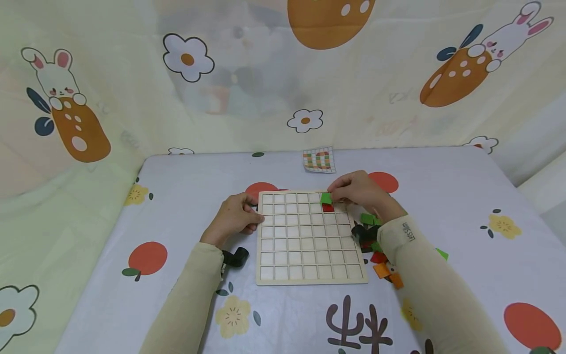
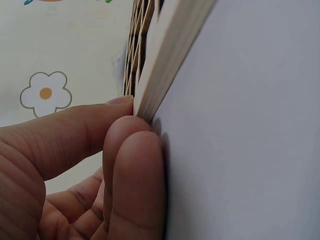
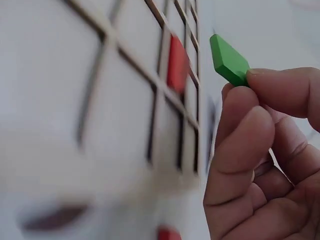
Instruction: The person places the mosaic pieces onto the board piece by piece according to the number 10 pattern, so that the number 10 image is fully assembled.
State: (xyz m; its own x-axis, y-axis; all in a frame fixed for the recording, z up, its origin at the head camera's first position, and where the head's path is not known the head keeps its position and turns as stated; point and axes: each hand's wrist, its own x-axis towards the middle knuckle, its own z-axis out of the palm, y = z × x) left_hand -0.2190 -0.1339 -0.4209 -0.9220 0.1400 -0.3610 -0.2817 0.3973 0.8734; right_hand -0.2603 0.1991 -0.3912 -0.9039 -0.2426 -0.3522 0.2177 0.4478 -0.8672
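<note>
A square wooden grid board [image 1: 311, 282] with pale compartments lies on the table. My right hand [image 1: 360, 191] pinches a small green square tile [image 3: 230, 61] between thumb and fingertips, over the board's far right part. In the right wrist view the tile is tilted and raised above the grid. Just nearer me, a red tile [image 3: 177, 65] sits in one compartment. On the left side, my left hand [image 1: 234, 216] grips the board's edge, thumb on the top rim [image 2: 150, 90] and fingertips against the side.
Loose green [image 1: 368, 219], red [image 1: 379, 257] and orange tiles [image 1: 381, 270] lie right of the board, partly hidden under my right forearm. One green tile [image 1: 442, 253] lies beyond that sleeve. A card with a coloured grid pattern [image 1: 319, 160] stands behind the board, near the curtain [image 1: 247, 132].
</note>
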